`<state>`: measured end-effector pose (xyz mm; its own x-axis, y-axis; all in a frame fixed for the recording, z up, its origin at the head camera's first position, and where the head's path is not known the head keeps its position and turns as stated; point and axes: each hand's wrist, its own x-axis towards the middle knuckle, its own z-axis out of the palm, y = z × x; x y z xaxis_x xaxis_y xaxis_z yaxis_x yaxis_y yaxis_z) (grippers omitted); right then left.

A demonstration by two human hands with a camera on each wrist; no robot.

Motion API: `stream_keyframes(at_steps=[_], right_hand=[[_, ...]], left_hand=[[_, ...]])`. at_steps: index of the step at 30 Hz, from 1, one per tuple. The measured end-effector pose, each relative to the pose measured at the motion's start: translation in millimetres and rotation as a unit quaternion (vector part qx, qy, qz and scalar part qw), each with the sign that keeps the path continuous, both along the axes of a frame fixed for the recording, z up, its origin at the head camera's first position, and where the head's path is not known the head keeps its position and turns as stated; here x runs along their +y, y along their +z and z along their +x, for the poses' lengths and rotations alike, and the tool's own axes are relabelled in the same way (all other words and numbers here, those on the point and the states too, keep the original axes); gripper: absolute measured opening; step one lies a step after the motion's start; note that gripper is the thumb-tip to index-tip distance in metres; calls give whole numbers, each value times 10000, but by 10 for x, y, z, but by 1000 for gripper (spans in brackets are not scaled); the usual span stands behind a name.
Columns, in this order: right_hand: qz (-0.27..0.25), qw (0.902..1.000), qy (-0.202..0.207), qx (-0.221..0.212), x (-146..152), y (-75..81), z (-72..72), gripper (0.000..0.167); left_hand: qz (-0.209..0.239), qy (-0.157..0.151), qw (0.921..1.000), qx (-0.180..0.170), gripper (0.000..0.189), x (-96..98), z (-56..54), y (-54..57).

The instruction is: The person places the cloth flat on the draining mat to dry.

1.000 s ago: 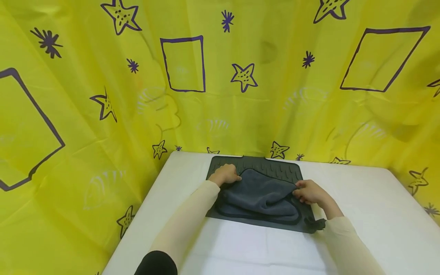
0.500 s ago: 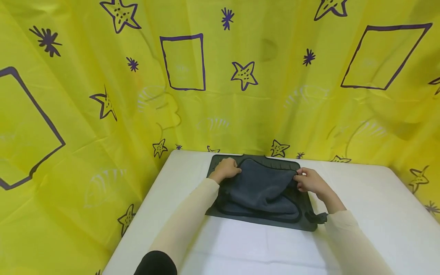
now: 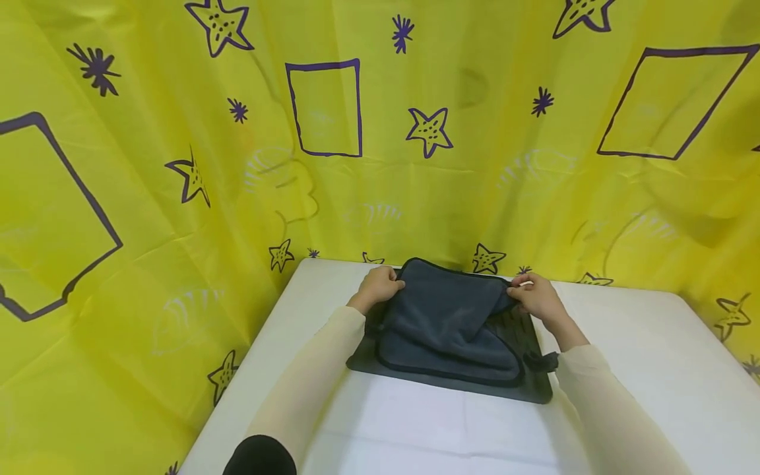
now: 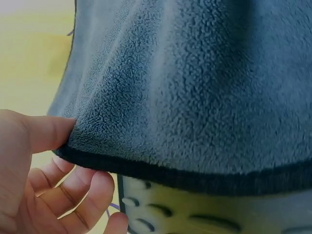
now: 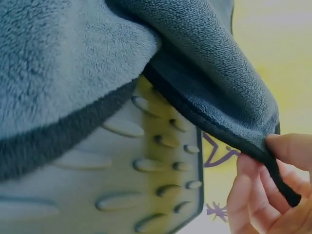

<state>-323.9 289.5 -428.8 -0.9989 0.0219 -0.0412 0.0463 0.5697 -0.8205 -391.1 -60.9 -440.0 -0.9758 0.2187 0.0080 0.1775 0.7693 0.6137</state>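
A dark grey-blue plush cloth [image 3: 442, 310] with black edging is spread over a dark board with raised ridges [image 3: 537, 390]. My left hand [image 3: 378, 285] pinches the cloth's far left part, with the thumb on the plush face and fingers below the edging in the left wrist view. At the far right, my right hand [image 3: 539, 300] pinches a corner between thumb and fingers; a short black loop [image 5: 285, 190] hangs from that corner in the right wrist view. The cloth's right side is folded over, and ridges of the board show beneath it.
The board lies on a white table [image 3: 629, 343], near its back edge. Behind and to the left hangs a yellow curtain [image 3: 332, 191] printed with purple stars and frames. A small black object [image 3: 541, 361] sits by my right wrist.
Both hands have moved toward the table's back edge, drawing the cloth's far edge with them. The cloth now covers the board's top part and lies flatter on the left.
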Motion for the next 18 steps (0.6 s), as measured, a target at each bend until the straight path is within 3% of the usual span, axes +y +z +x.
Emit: stream_keyframes(at_steps=[4,11,14,18], right_hand=[[-267,9994,3,-200,-16,-88,-59,45],[-314,9940,292,-1002,-36,-247,-93,60],[-258,9927,316,-1136,-47,-308,-111,50],[-203,9940,172,-1060,-82,-372,-151,24]], left_hand=[[16,96,9999,26,49,-31,1,-65],[-80,261,9995,-186,53,-59,-12,-208],[-105,384,9991,-125,45,-60,-7,-247],[15,553,9985,-32,29,-46,-1,-277]])
